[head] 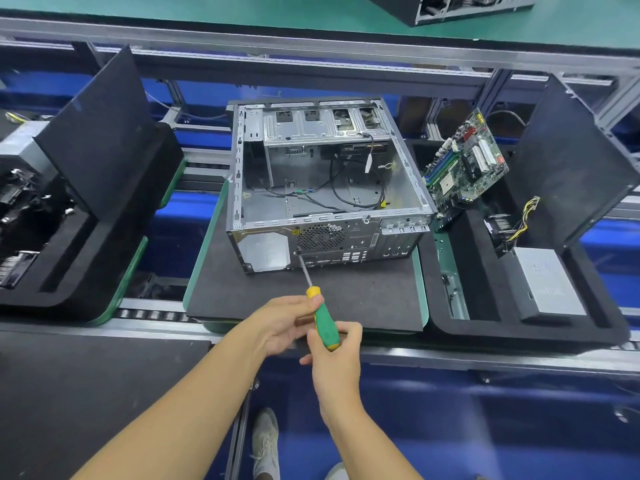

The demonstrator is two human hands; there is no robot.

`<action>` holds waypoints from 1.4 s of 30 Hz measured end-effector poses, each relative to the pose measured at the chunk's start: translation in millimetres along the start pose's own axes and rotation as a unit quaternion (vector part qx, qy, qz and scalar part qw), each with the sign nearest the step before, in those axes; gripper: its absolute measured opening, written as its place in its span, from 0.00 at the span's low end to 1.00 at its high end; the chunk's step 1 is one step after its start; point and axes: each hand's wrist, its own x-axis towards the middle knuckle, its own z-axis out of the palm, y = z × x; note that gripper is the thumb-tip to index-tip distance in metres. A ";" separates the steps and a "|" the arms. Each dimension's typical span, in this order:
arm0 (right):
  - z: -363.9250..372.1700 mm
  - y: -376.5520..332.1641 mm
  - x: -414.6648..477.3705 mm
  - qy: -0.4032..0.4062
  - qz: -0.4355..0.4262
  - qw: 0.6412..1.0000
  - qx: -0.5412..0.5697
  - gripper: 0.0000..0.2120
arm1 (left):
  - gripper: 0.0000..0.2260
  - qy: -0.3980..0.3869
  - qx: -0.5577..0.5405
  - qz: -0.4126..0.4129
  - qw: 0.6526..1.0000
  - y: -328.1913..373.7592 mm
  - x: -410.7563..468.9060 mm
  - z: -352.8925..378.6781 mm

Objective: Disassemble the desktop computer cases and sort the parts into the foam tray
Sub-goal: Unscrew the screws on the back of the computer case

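Seemingly rubbery-handled screwdriver (325,323) at perforated case (346,233)

Single view: wide-angle camera on your head, facing forward and steeply down. Left hand (281,323) and right hand (337,362), both gripping screwdriver (325,323), close under lens, low centre. Computer case (322,188) farther off, mid-frame, on tabletop (242,296). Shoe (265,441) at bottom edge.
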 end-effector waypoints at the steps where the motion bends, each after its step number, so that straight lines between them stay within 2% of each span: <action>1: -0.8 -3.3 -0.5 -0.015 0.049 0.996 0.075 0.10 | 0.17 -0.008 -0.013 -0.001 1.000 1.7 -0.5 -1.8; 3: -2.3 -9.9 -1.6 -0.055 0.166 0.959 0.225 0.21 | 0.14 -0.037 -0.047 -0.001 0.998 2.4 -3.1 -4.0; 5: -2.9 -11.7 -0.7 -0.077 0.207 0.945 0.241 0.28 | 0.13 -0.069 -0.066 -0.001 0.995 1.0 -5.5 -4.3; 7: -1.1 -12.9 -1.6 -0.065 0.184 0.957 0.216 0.24 | 0.13 -0.086 -0.082 0.001 0.993 -1.4 -5.2 -3.9; 9: -0.2 -11.1 -2.5 -0.032 0.106 0.979 0.171 0.13 | 0.14 -0.083 -0.092 0.010 0.992 -5.1 -4.5 -4.4; 10: -1.3 -7.7 -2.1 -0.022 0.061 0.990 0.122 0.07 | 0.15 -0.073 -0.094 0.015 0.993 -7.2 -3.5 -4.9; 11: -1.3 -5.2 -2.7 -0.015 0.022 0.998 0.059 0.05 | 0.17 -0.060 -0.090 0.019 0.994 -9.0 -2.5 -5.7; 12: -0.1 -1.5 -2.2 -0.013 -0.006 1.000 0.002 0.08 | 0.19 -0.044 -0.072 0.021 0.996 -9.7 -1.2 -5.1; 14: 4.7 0.8 -2.9 -0.015 -0.024 0.999 -0.026 0.14 | 0.21 -0.017 -0.012 0.021 1.000 -8.4 0.0 -3.7; 15: 6.5 -0.7 -4.0 -0.016 -0.012 1.000 -0.007 0.14 | 0.20 -0.010 0.009 0.018 1.000 -7.0 0.7 -3.7; 17: 7.6 -3.4 -3.6 -0.037 0.057 0.990 0.125 0.12 | 0.16 -0.014 0.008 0.021 1.000 -4.6 2.2 -6.8; 19: 6.1 -6.0 -1.6 -0.068 0.165 0.950 0.257 0.21 | 0.15 -0.037 -0.034 0.028 0.998 -2.6 3.0 -11.9; 21: 6.6 -4.5 0.8 -0.080 0.207 0.940 0.259 0.23 | 0.14 -0.071 -0.064 0.024 0.995 -1.0 2.7 -17.0; 25: 12.6 -1.8 0.6 -0.024 0.101 0.980 0.169 0.05 | 0.12 -0.107 -0.054 0.020 0.993 -1.1 1.5 -22.2; 28: 12.8 -1.3 2.2 0.000 0.037 0.999 0.040 0.17 | 0.20 -0.054 0.003 0.025 0.998 -1.5 0.6 -16.8; 30: 13.7 -4.0 4.7 -0.003 0.036 0.999 0.021 0.18 | 0.24 -0.027 0.042 0.024 0.998 -0.8 0.3 -13.6; 31: 14.2 -5.4 4.5 -0.009 0.046 0.998 0.036 0.16 | 0.23 -0.024 0.044 0.020 0.999 -0.2 0.2 -14.4; 33: 15.4 -9.0 2.9 -0.033 0.097 0.984 0.149 0.15 | 0.19 -0.031 0.022 0.014 0.999 1.2 0.4 -17.9; 35: 13.5 -9.8 0.3 -0.060 0.179 0.944 0.269 0.20 | 0.16 -0.046 -0.011 0.014 0.999 0.9 0.3 -21.2; 37: 12.0 -7.1 0.0 -0.067 0.219 0.930 0.289 0.23 | 0.13 -0.063 -0.038 0.015 0.997 0.1 0.3 -24.7; 40: 14.3 -4.9 -0.5 -0.040 0.180 0.947 0.264 0.13 | 0.12 -0.093 -0.044 0.013 0.995 0.0 0.1 -26.4; 42: 15.2 -2.1 -0.8 -0.029 0.135 0.962 0.236 0.06 | 0.13 -0.077 -0.020 0.021 0.997 0.8 0.5 -25.7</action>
